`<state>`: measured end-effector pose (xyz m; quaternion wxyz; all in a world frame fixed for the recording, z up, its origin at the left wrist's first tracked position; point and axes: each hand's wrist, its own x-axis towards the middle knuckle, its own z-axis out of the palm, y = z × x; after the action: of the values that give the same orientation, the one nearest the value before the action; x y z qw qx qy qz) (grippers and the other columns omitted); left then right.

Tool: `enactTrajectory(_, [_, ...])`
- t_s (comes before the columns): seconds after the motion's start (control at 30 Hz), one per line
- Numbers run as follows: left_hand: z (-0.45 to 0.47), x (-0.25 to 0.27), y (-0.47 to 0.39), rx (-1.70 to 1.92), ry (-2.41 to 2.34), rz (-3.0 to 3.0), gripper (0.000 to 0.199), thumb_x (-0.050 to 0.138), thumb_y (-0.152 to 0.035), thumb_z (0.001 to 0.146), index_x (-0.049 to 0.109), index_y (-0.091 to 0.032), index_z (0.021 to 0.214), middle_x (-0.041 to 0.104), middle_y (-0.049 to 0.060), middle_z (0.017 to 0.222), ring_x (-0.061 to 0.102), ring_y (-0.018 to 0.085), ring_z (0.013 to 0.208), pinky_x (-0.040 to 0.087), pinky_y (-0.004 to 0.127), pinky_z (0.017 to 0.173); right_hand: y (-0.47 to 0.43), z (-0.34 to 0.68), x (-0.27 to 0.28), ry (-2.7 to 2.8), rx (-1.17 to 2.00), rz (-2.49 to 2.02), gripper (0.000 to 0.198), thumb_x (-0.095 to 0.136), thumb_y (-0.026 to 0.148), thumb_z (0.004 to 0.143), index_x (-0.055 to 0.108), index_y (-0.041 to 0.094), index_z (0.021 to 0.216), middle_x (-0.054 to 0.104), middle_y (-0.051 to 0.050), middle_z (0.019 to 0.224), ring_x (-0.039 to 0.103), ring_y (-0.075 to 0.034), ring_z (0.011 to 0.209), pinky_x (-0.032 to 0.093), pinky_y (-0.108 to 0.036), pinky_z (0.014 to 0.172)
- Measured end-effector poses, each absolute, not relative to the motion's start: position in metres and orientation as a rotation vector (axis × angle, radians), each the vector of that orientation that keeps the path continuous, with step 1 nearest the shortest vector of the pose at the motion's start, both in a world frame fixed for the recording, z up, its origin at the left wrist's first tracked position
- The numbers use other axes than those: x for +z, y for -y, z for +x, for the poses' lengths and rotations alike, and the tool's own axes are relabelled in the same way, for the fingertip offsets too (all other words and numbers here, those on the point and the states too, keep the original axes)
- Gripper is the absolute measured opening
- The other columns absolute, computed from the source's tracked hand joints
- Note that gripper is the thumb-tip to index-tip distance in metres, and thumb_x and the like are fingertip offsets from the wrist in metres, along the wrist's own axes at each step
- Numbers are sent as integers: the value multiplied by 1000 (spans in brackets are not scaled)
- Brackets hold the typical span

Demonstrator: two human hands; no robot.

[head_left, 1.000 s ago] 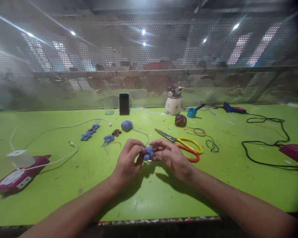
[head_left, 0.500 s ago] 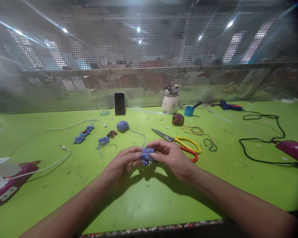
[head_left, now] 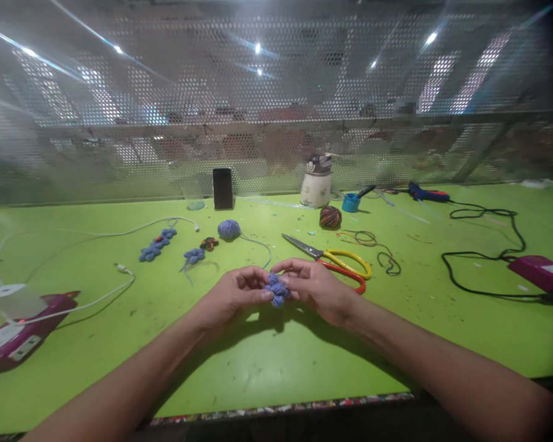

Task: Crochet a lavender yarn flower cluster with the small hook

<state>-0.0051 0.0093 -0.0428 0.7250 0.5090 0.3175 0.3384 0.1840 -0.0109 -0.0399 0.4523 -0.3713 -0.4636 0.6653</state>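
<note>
A small blue-purple yarn flower (head_left: 277, 291) is pinched between my two hands above the green table. My left hand (head_left: 243, 290) grips its left side with thumb and fingers. On its right side, my right hand (head_left: 310, 285) holds it, thumb on top. A strand runs from near my fingers back to a blue-purple yarn ball (head_left: 229, 229). Just behind my right hand lie scissors (head_left: 345, 268) with yellow and red handles. Left of the ball are a loose blue yarn flower (head_left: 194, 256), a dark orange-black one (head_left: 208, 244) and a joined strip of blue flowers (head_left: 158, 244).
A multicoloured yarn ball (head_left: 330, 217), a jar-like bottle (head_left: 316, 182), a blue tape roll (head_left: 351, 202) and a phone (head_left: 223, 188) stand at the back. A glue gun (head_left: 427, 193) trails a black cord. Magenta power strips (head_left: 541, 272) with cables sit at both sides.
The yarn flower has turned between my fingers, and my left thumb now sits lower on it. Both hands keep hold. The whole view has shifted slightly.
</note>
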Motion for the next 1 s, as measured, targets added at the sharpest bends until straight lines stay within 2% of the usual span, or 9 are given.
enactTrajectory(0.17, [-5, -44, -8, 740, -720, 1114, 16, 79, -17, 70, 68, -13, 82, 70, 5, 81, 61, 13, 72, 43, 27, 71, 11, 187, -35, 1187, 1612, -879, 27, 76, 29, 73, 68, 17, 96, 65, -4, 84, 58, -14, 73, 46, -30, 68])
enactTrajectory(0.37, [0, -45, -6, 837, -724, 1141, 9, 75, -18, 74, 67, -15, 78, 68, 4, 80, 60, 14, 76, 43, 29, 75, 12, 185, -36, 1235, 1604, -860, 37, 78, 21, 68, 67, 20, 103, 66, -4, 89, 60, -15, 79, 46, -31, 71])
enactTrajectory(0.5, [0, -42, -4, 822, -665, 1088, 12, 76, -19, 70, 69, -15, 79, 66, 5, 80, 61, 18, 80, 43, 32, 81, 14, 182, -36, 1279, 1562, -887, 32, 78, 21, 69, 69, 20, 100, 67, -3, 85, 60, -15, 76, 47, -32, 73])
enactTrajectory(0.6, [-2, -39, -3, 805, -612, 1043, 17, 78, -21, 68, 70, -14, 81, 66, 6, 84, 60, 18, 83, 42, 30, 78, 13, 185, -34, 1319, 1594, -887, 35, 80, 22, 68, 70, 19, 101, 68, -4, 86, 62, -15, 76, 48, -32, 73])
enactTrajectory(0.77, [-3, -41, -5, 714, -676, 1063, 20, 76, -30, 75, 70, -11, 80, 66, 8, 79, 58, 15, 73, 41, 29, 70, 8, 192, -34, 1380, 1702, -904, 35, 84, 23, 65, 71, 16, 97, 70, -5, 85, 63, -15, 76, 47, -32, 73])
enactTrajectory(0.9, [-3, -47, -6, 757, -651, 1035, 20, 77, -30, 75, 70, -11, 79, 64, 6, 72, 56, 14, 67, 41, 29, 67, 7, 191, -37, 1383, 1624, -898, 30, 81, 30, 69, 73, 19, 95, 67, -4, 80, 59, -15, 70, 44, -31, 64])
enactTrajectory(1.0, [-4, -48, -6, 786, -630, 1024, 18, 76, -27, 77, 70, -11, 80, 64, 5, 73, 56, 13, 67, 41, 27, 67, 9, 189, -38, 1376, 1572, -860, 25, 80, 32, 71, 72, 20, 91, 66, -4, 82, 58, -15, 72, 45, -32, 66])
